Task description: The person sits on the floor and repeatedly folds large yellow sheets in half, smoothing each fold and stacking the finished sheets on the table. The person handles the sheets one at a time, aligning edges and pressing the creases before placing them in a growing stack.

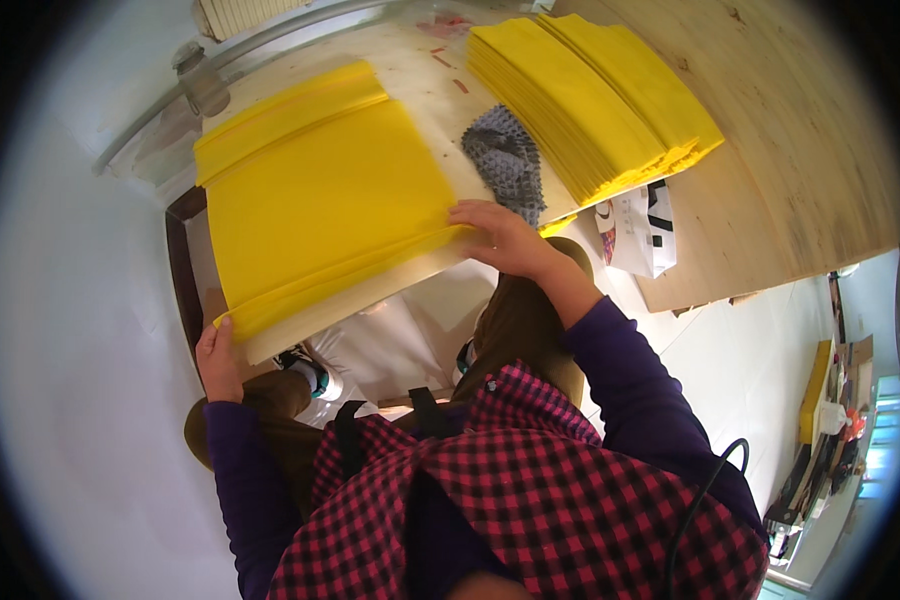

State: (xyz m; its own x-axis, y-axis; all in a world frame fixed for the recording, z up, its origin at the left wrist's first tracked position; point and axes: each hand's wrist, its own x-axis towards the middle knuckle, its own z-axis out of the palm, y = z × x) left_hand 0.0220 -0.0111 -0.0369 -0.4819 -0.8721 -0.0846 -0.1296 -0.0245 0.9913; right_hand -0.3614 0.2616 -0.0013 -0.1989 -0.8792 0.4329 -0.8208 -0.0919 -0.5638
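Observation:
A wide yellow sheet (320, 190), which looks like non-woven fabric, lies flat on the table in front of me. Its near edge is folded into a narrow strip running between my hands. At the near left corner, my left hand (218, 362) pinches the sheet between thumb and fingers. My right hand (505, 238) grips the near right corner, index finger on top; its thumb side is slightly blurred. Along the sheet's far side lies a raised yellow folded band (295, 115). Whether several layers lie under the top sheet, I cannot tell.
Right of the sheet lies a crumpled grey patterned cloth (505, 160). Beyond it are thick stacks of folded yellow fabric (595, 100) on the pale wooden table (780, 170). A white printed bag (642, 232) hangs below the table edge. A clear jar (200, 80) stands far left, beside the wall.

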